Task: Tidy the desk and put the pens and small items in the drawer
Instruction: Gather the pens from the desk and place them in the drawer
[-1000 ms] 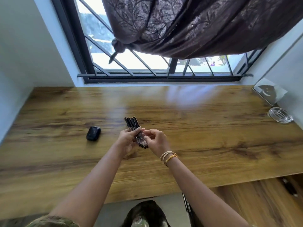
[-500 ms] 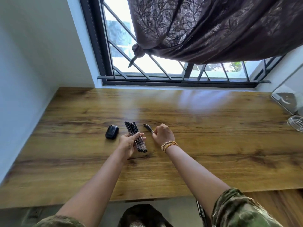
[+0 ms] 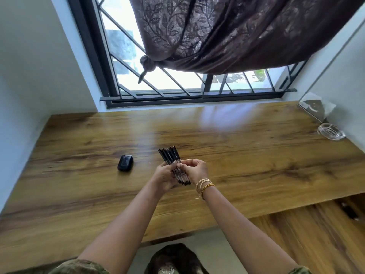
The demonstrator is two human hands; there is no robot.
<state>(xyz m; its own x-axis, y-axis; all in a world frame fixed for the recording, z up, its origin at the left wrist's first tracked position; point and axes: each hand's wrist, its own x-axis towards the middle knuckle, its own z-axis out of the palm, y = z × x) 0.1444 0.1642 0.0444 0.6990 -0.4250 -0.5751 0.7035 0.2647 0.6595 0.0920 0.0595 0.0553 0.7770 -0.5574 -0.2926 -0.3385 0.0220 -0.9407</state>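
A bundle of several black-capped pens point(image 3: 170, 156) is held upright-tilted just above the wooden desk point(image 3: 237, 155), caps fanned away from me. My left hand point(image 3: 165, 177) wraps the barrels from the left. My right hand point(image 3: 194, 170), with bangles at the wrist, pinches the same bundle from the right. A small black case point(image 3: 125, 163) lies on the desk to the left of my hands. The open drawer point(image 3: 316, 230) shows at the lower right, below the desk edge, with a dark item point(image 3: 349, 211) in it.
A clear glass ashtray point(image 3: 331, 131) sits at the desk's far right, next to a mirror panel point(image 3: 316, 107) leaning on the wall. A barred window and a knotted brown curtain point(image 3: 217, 36) hang behind the desk. Walls close in on both sides.
My right hand picked up a loose pen from the desk beside the bundle and brought it back to the pens in my left hand. The view shifted slightly.
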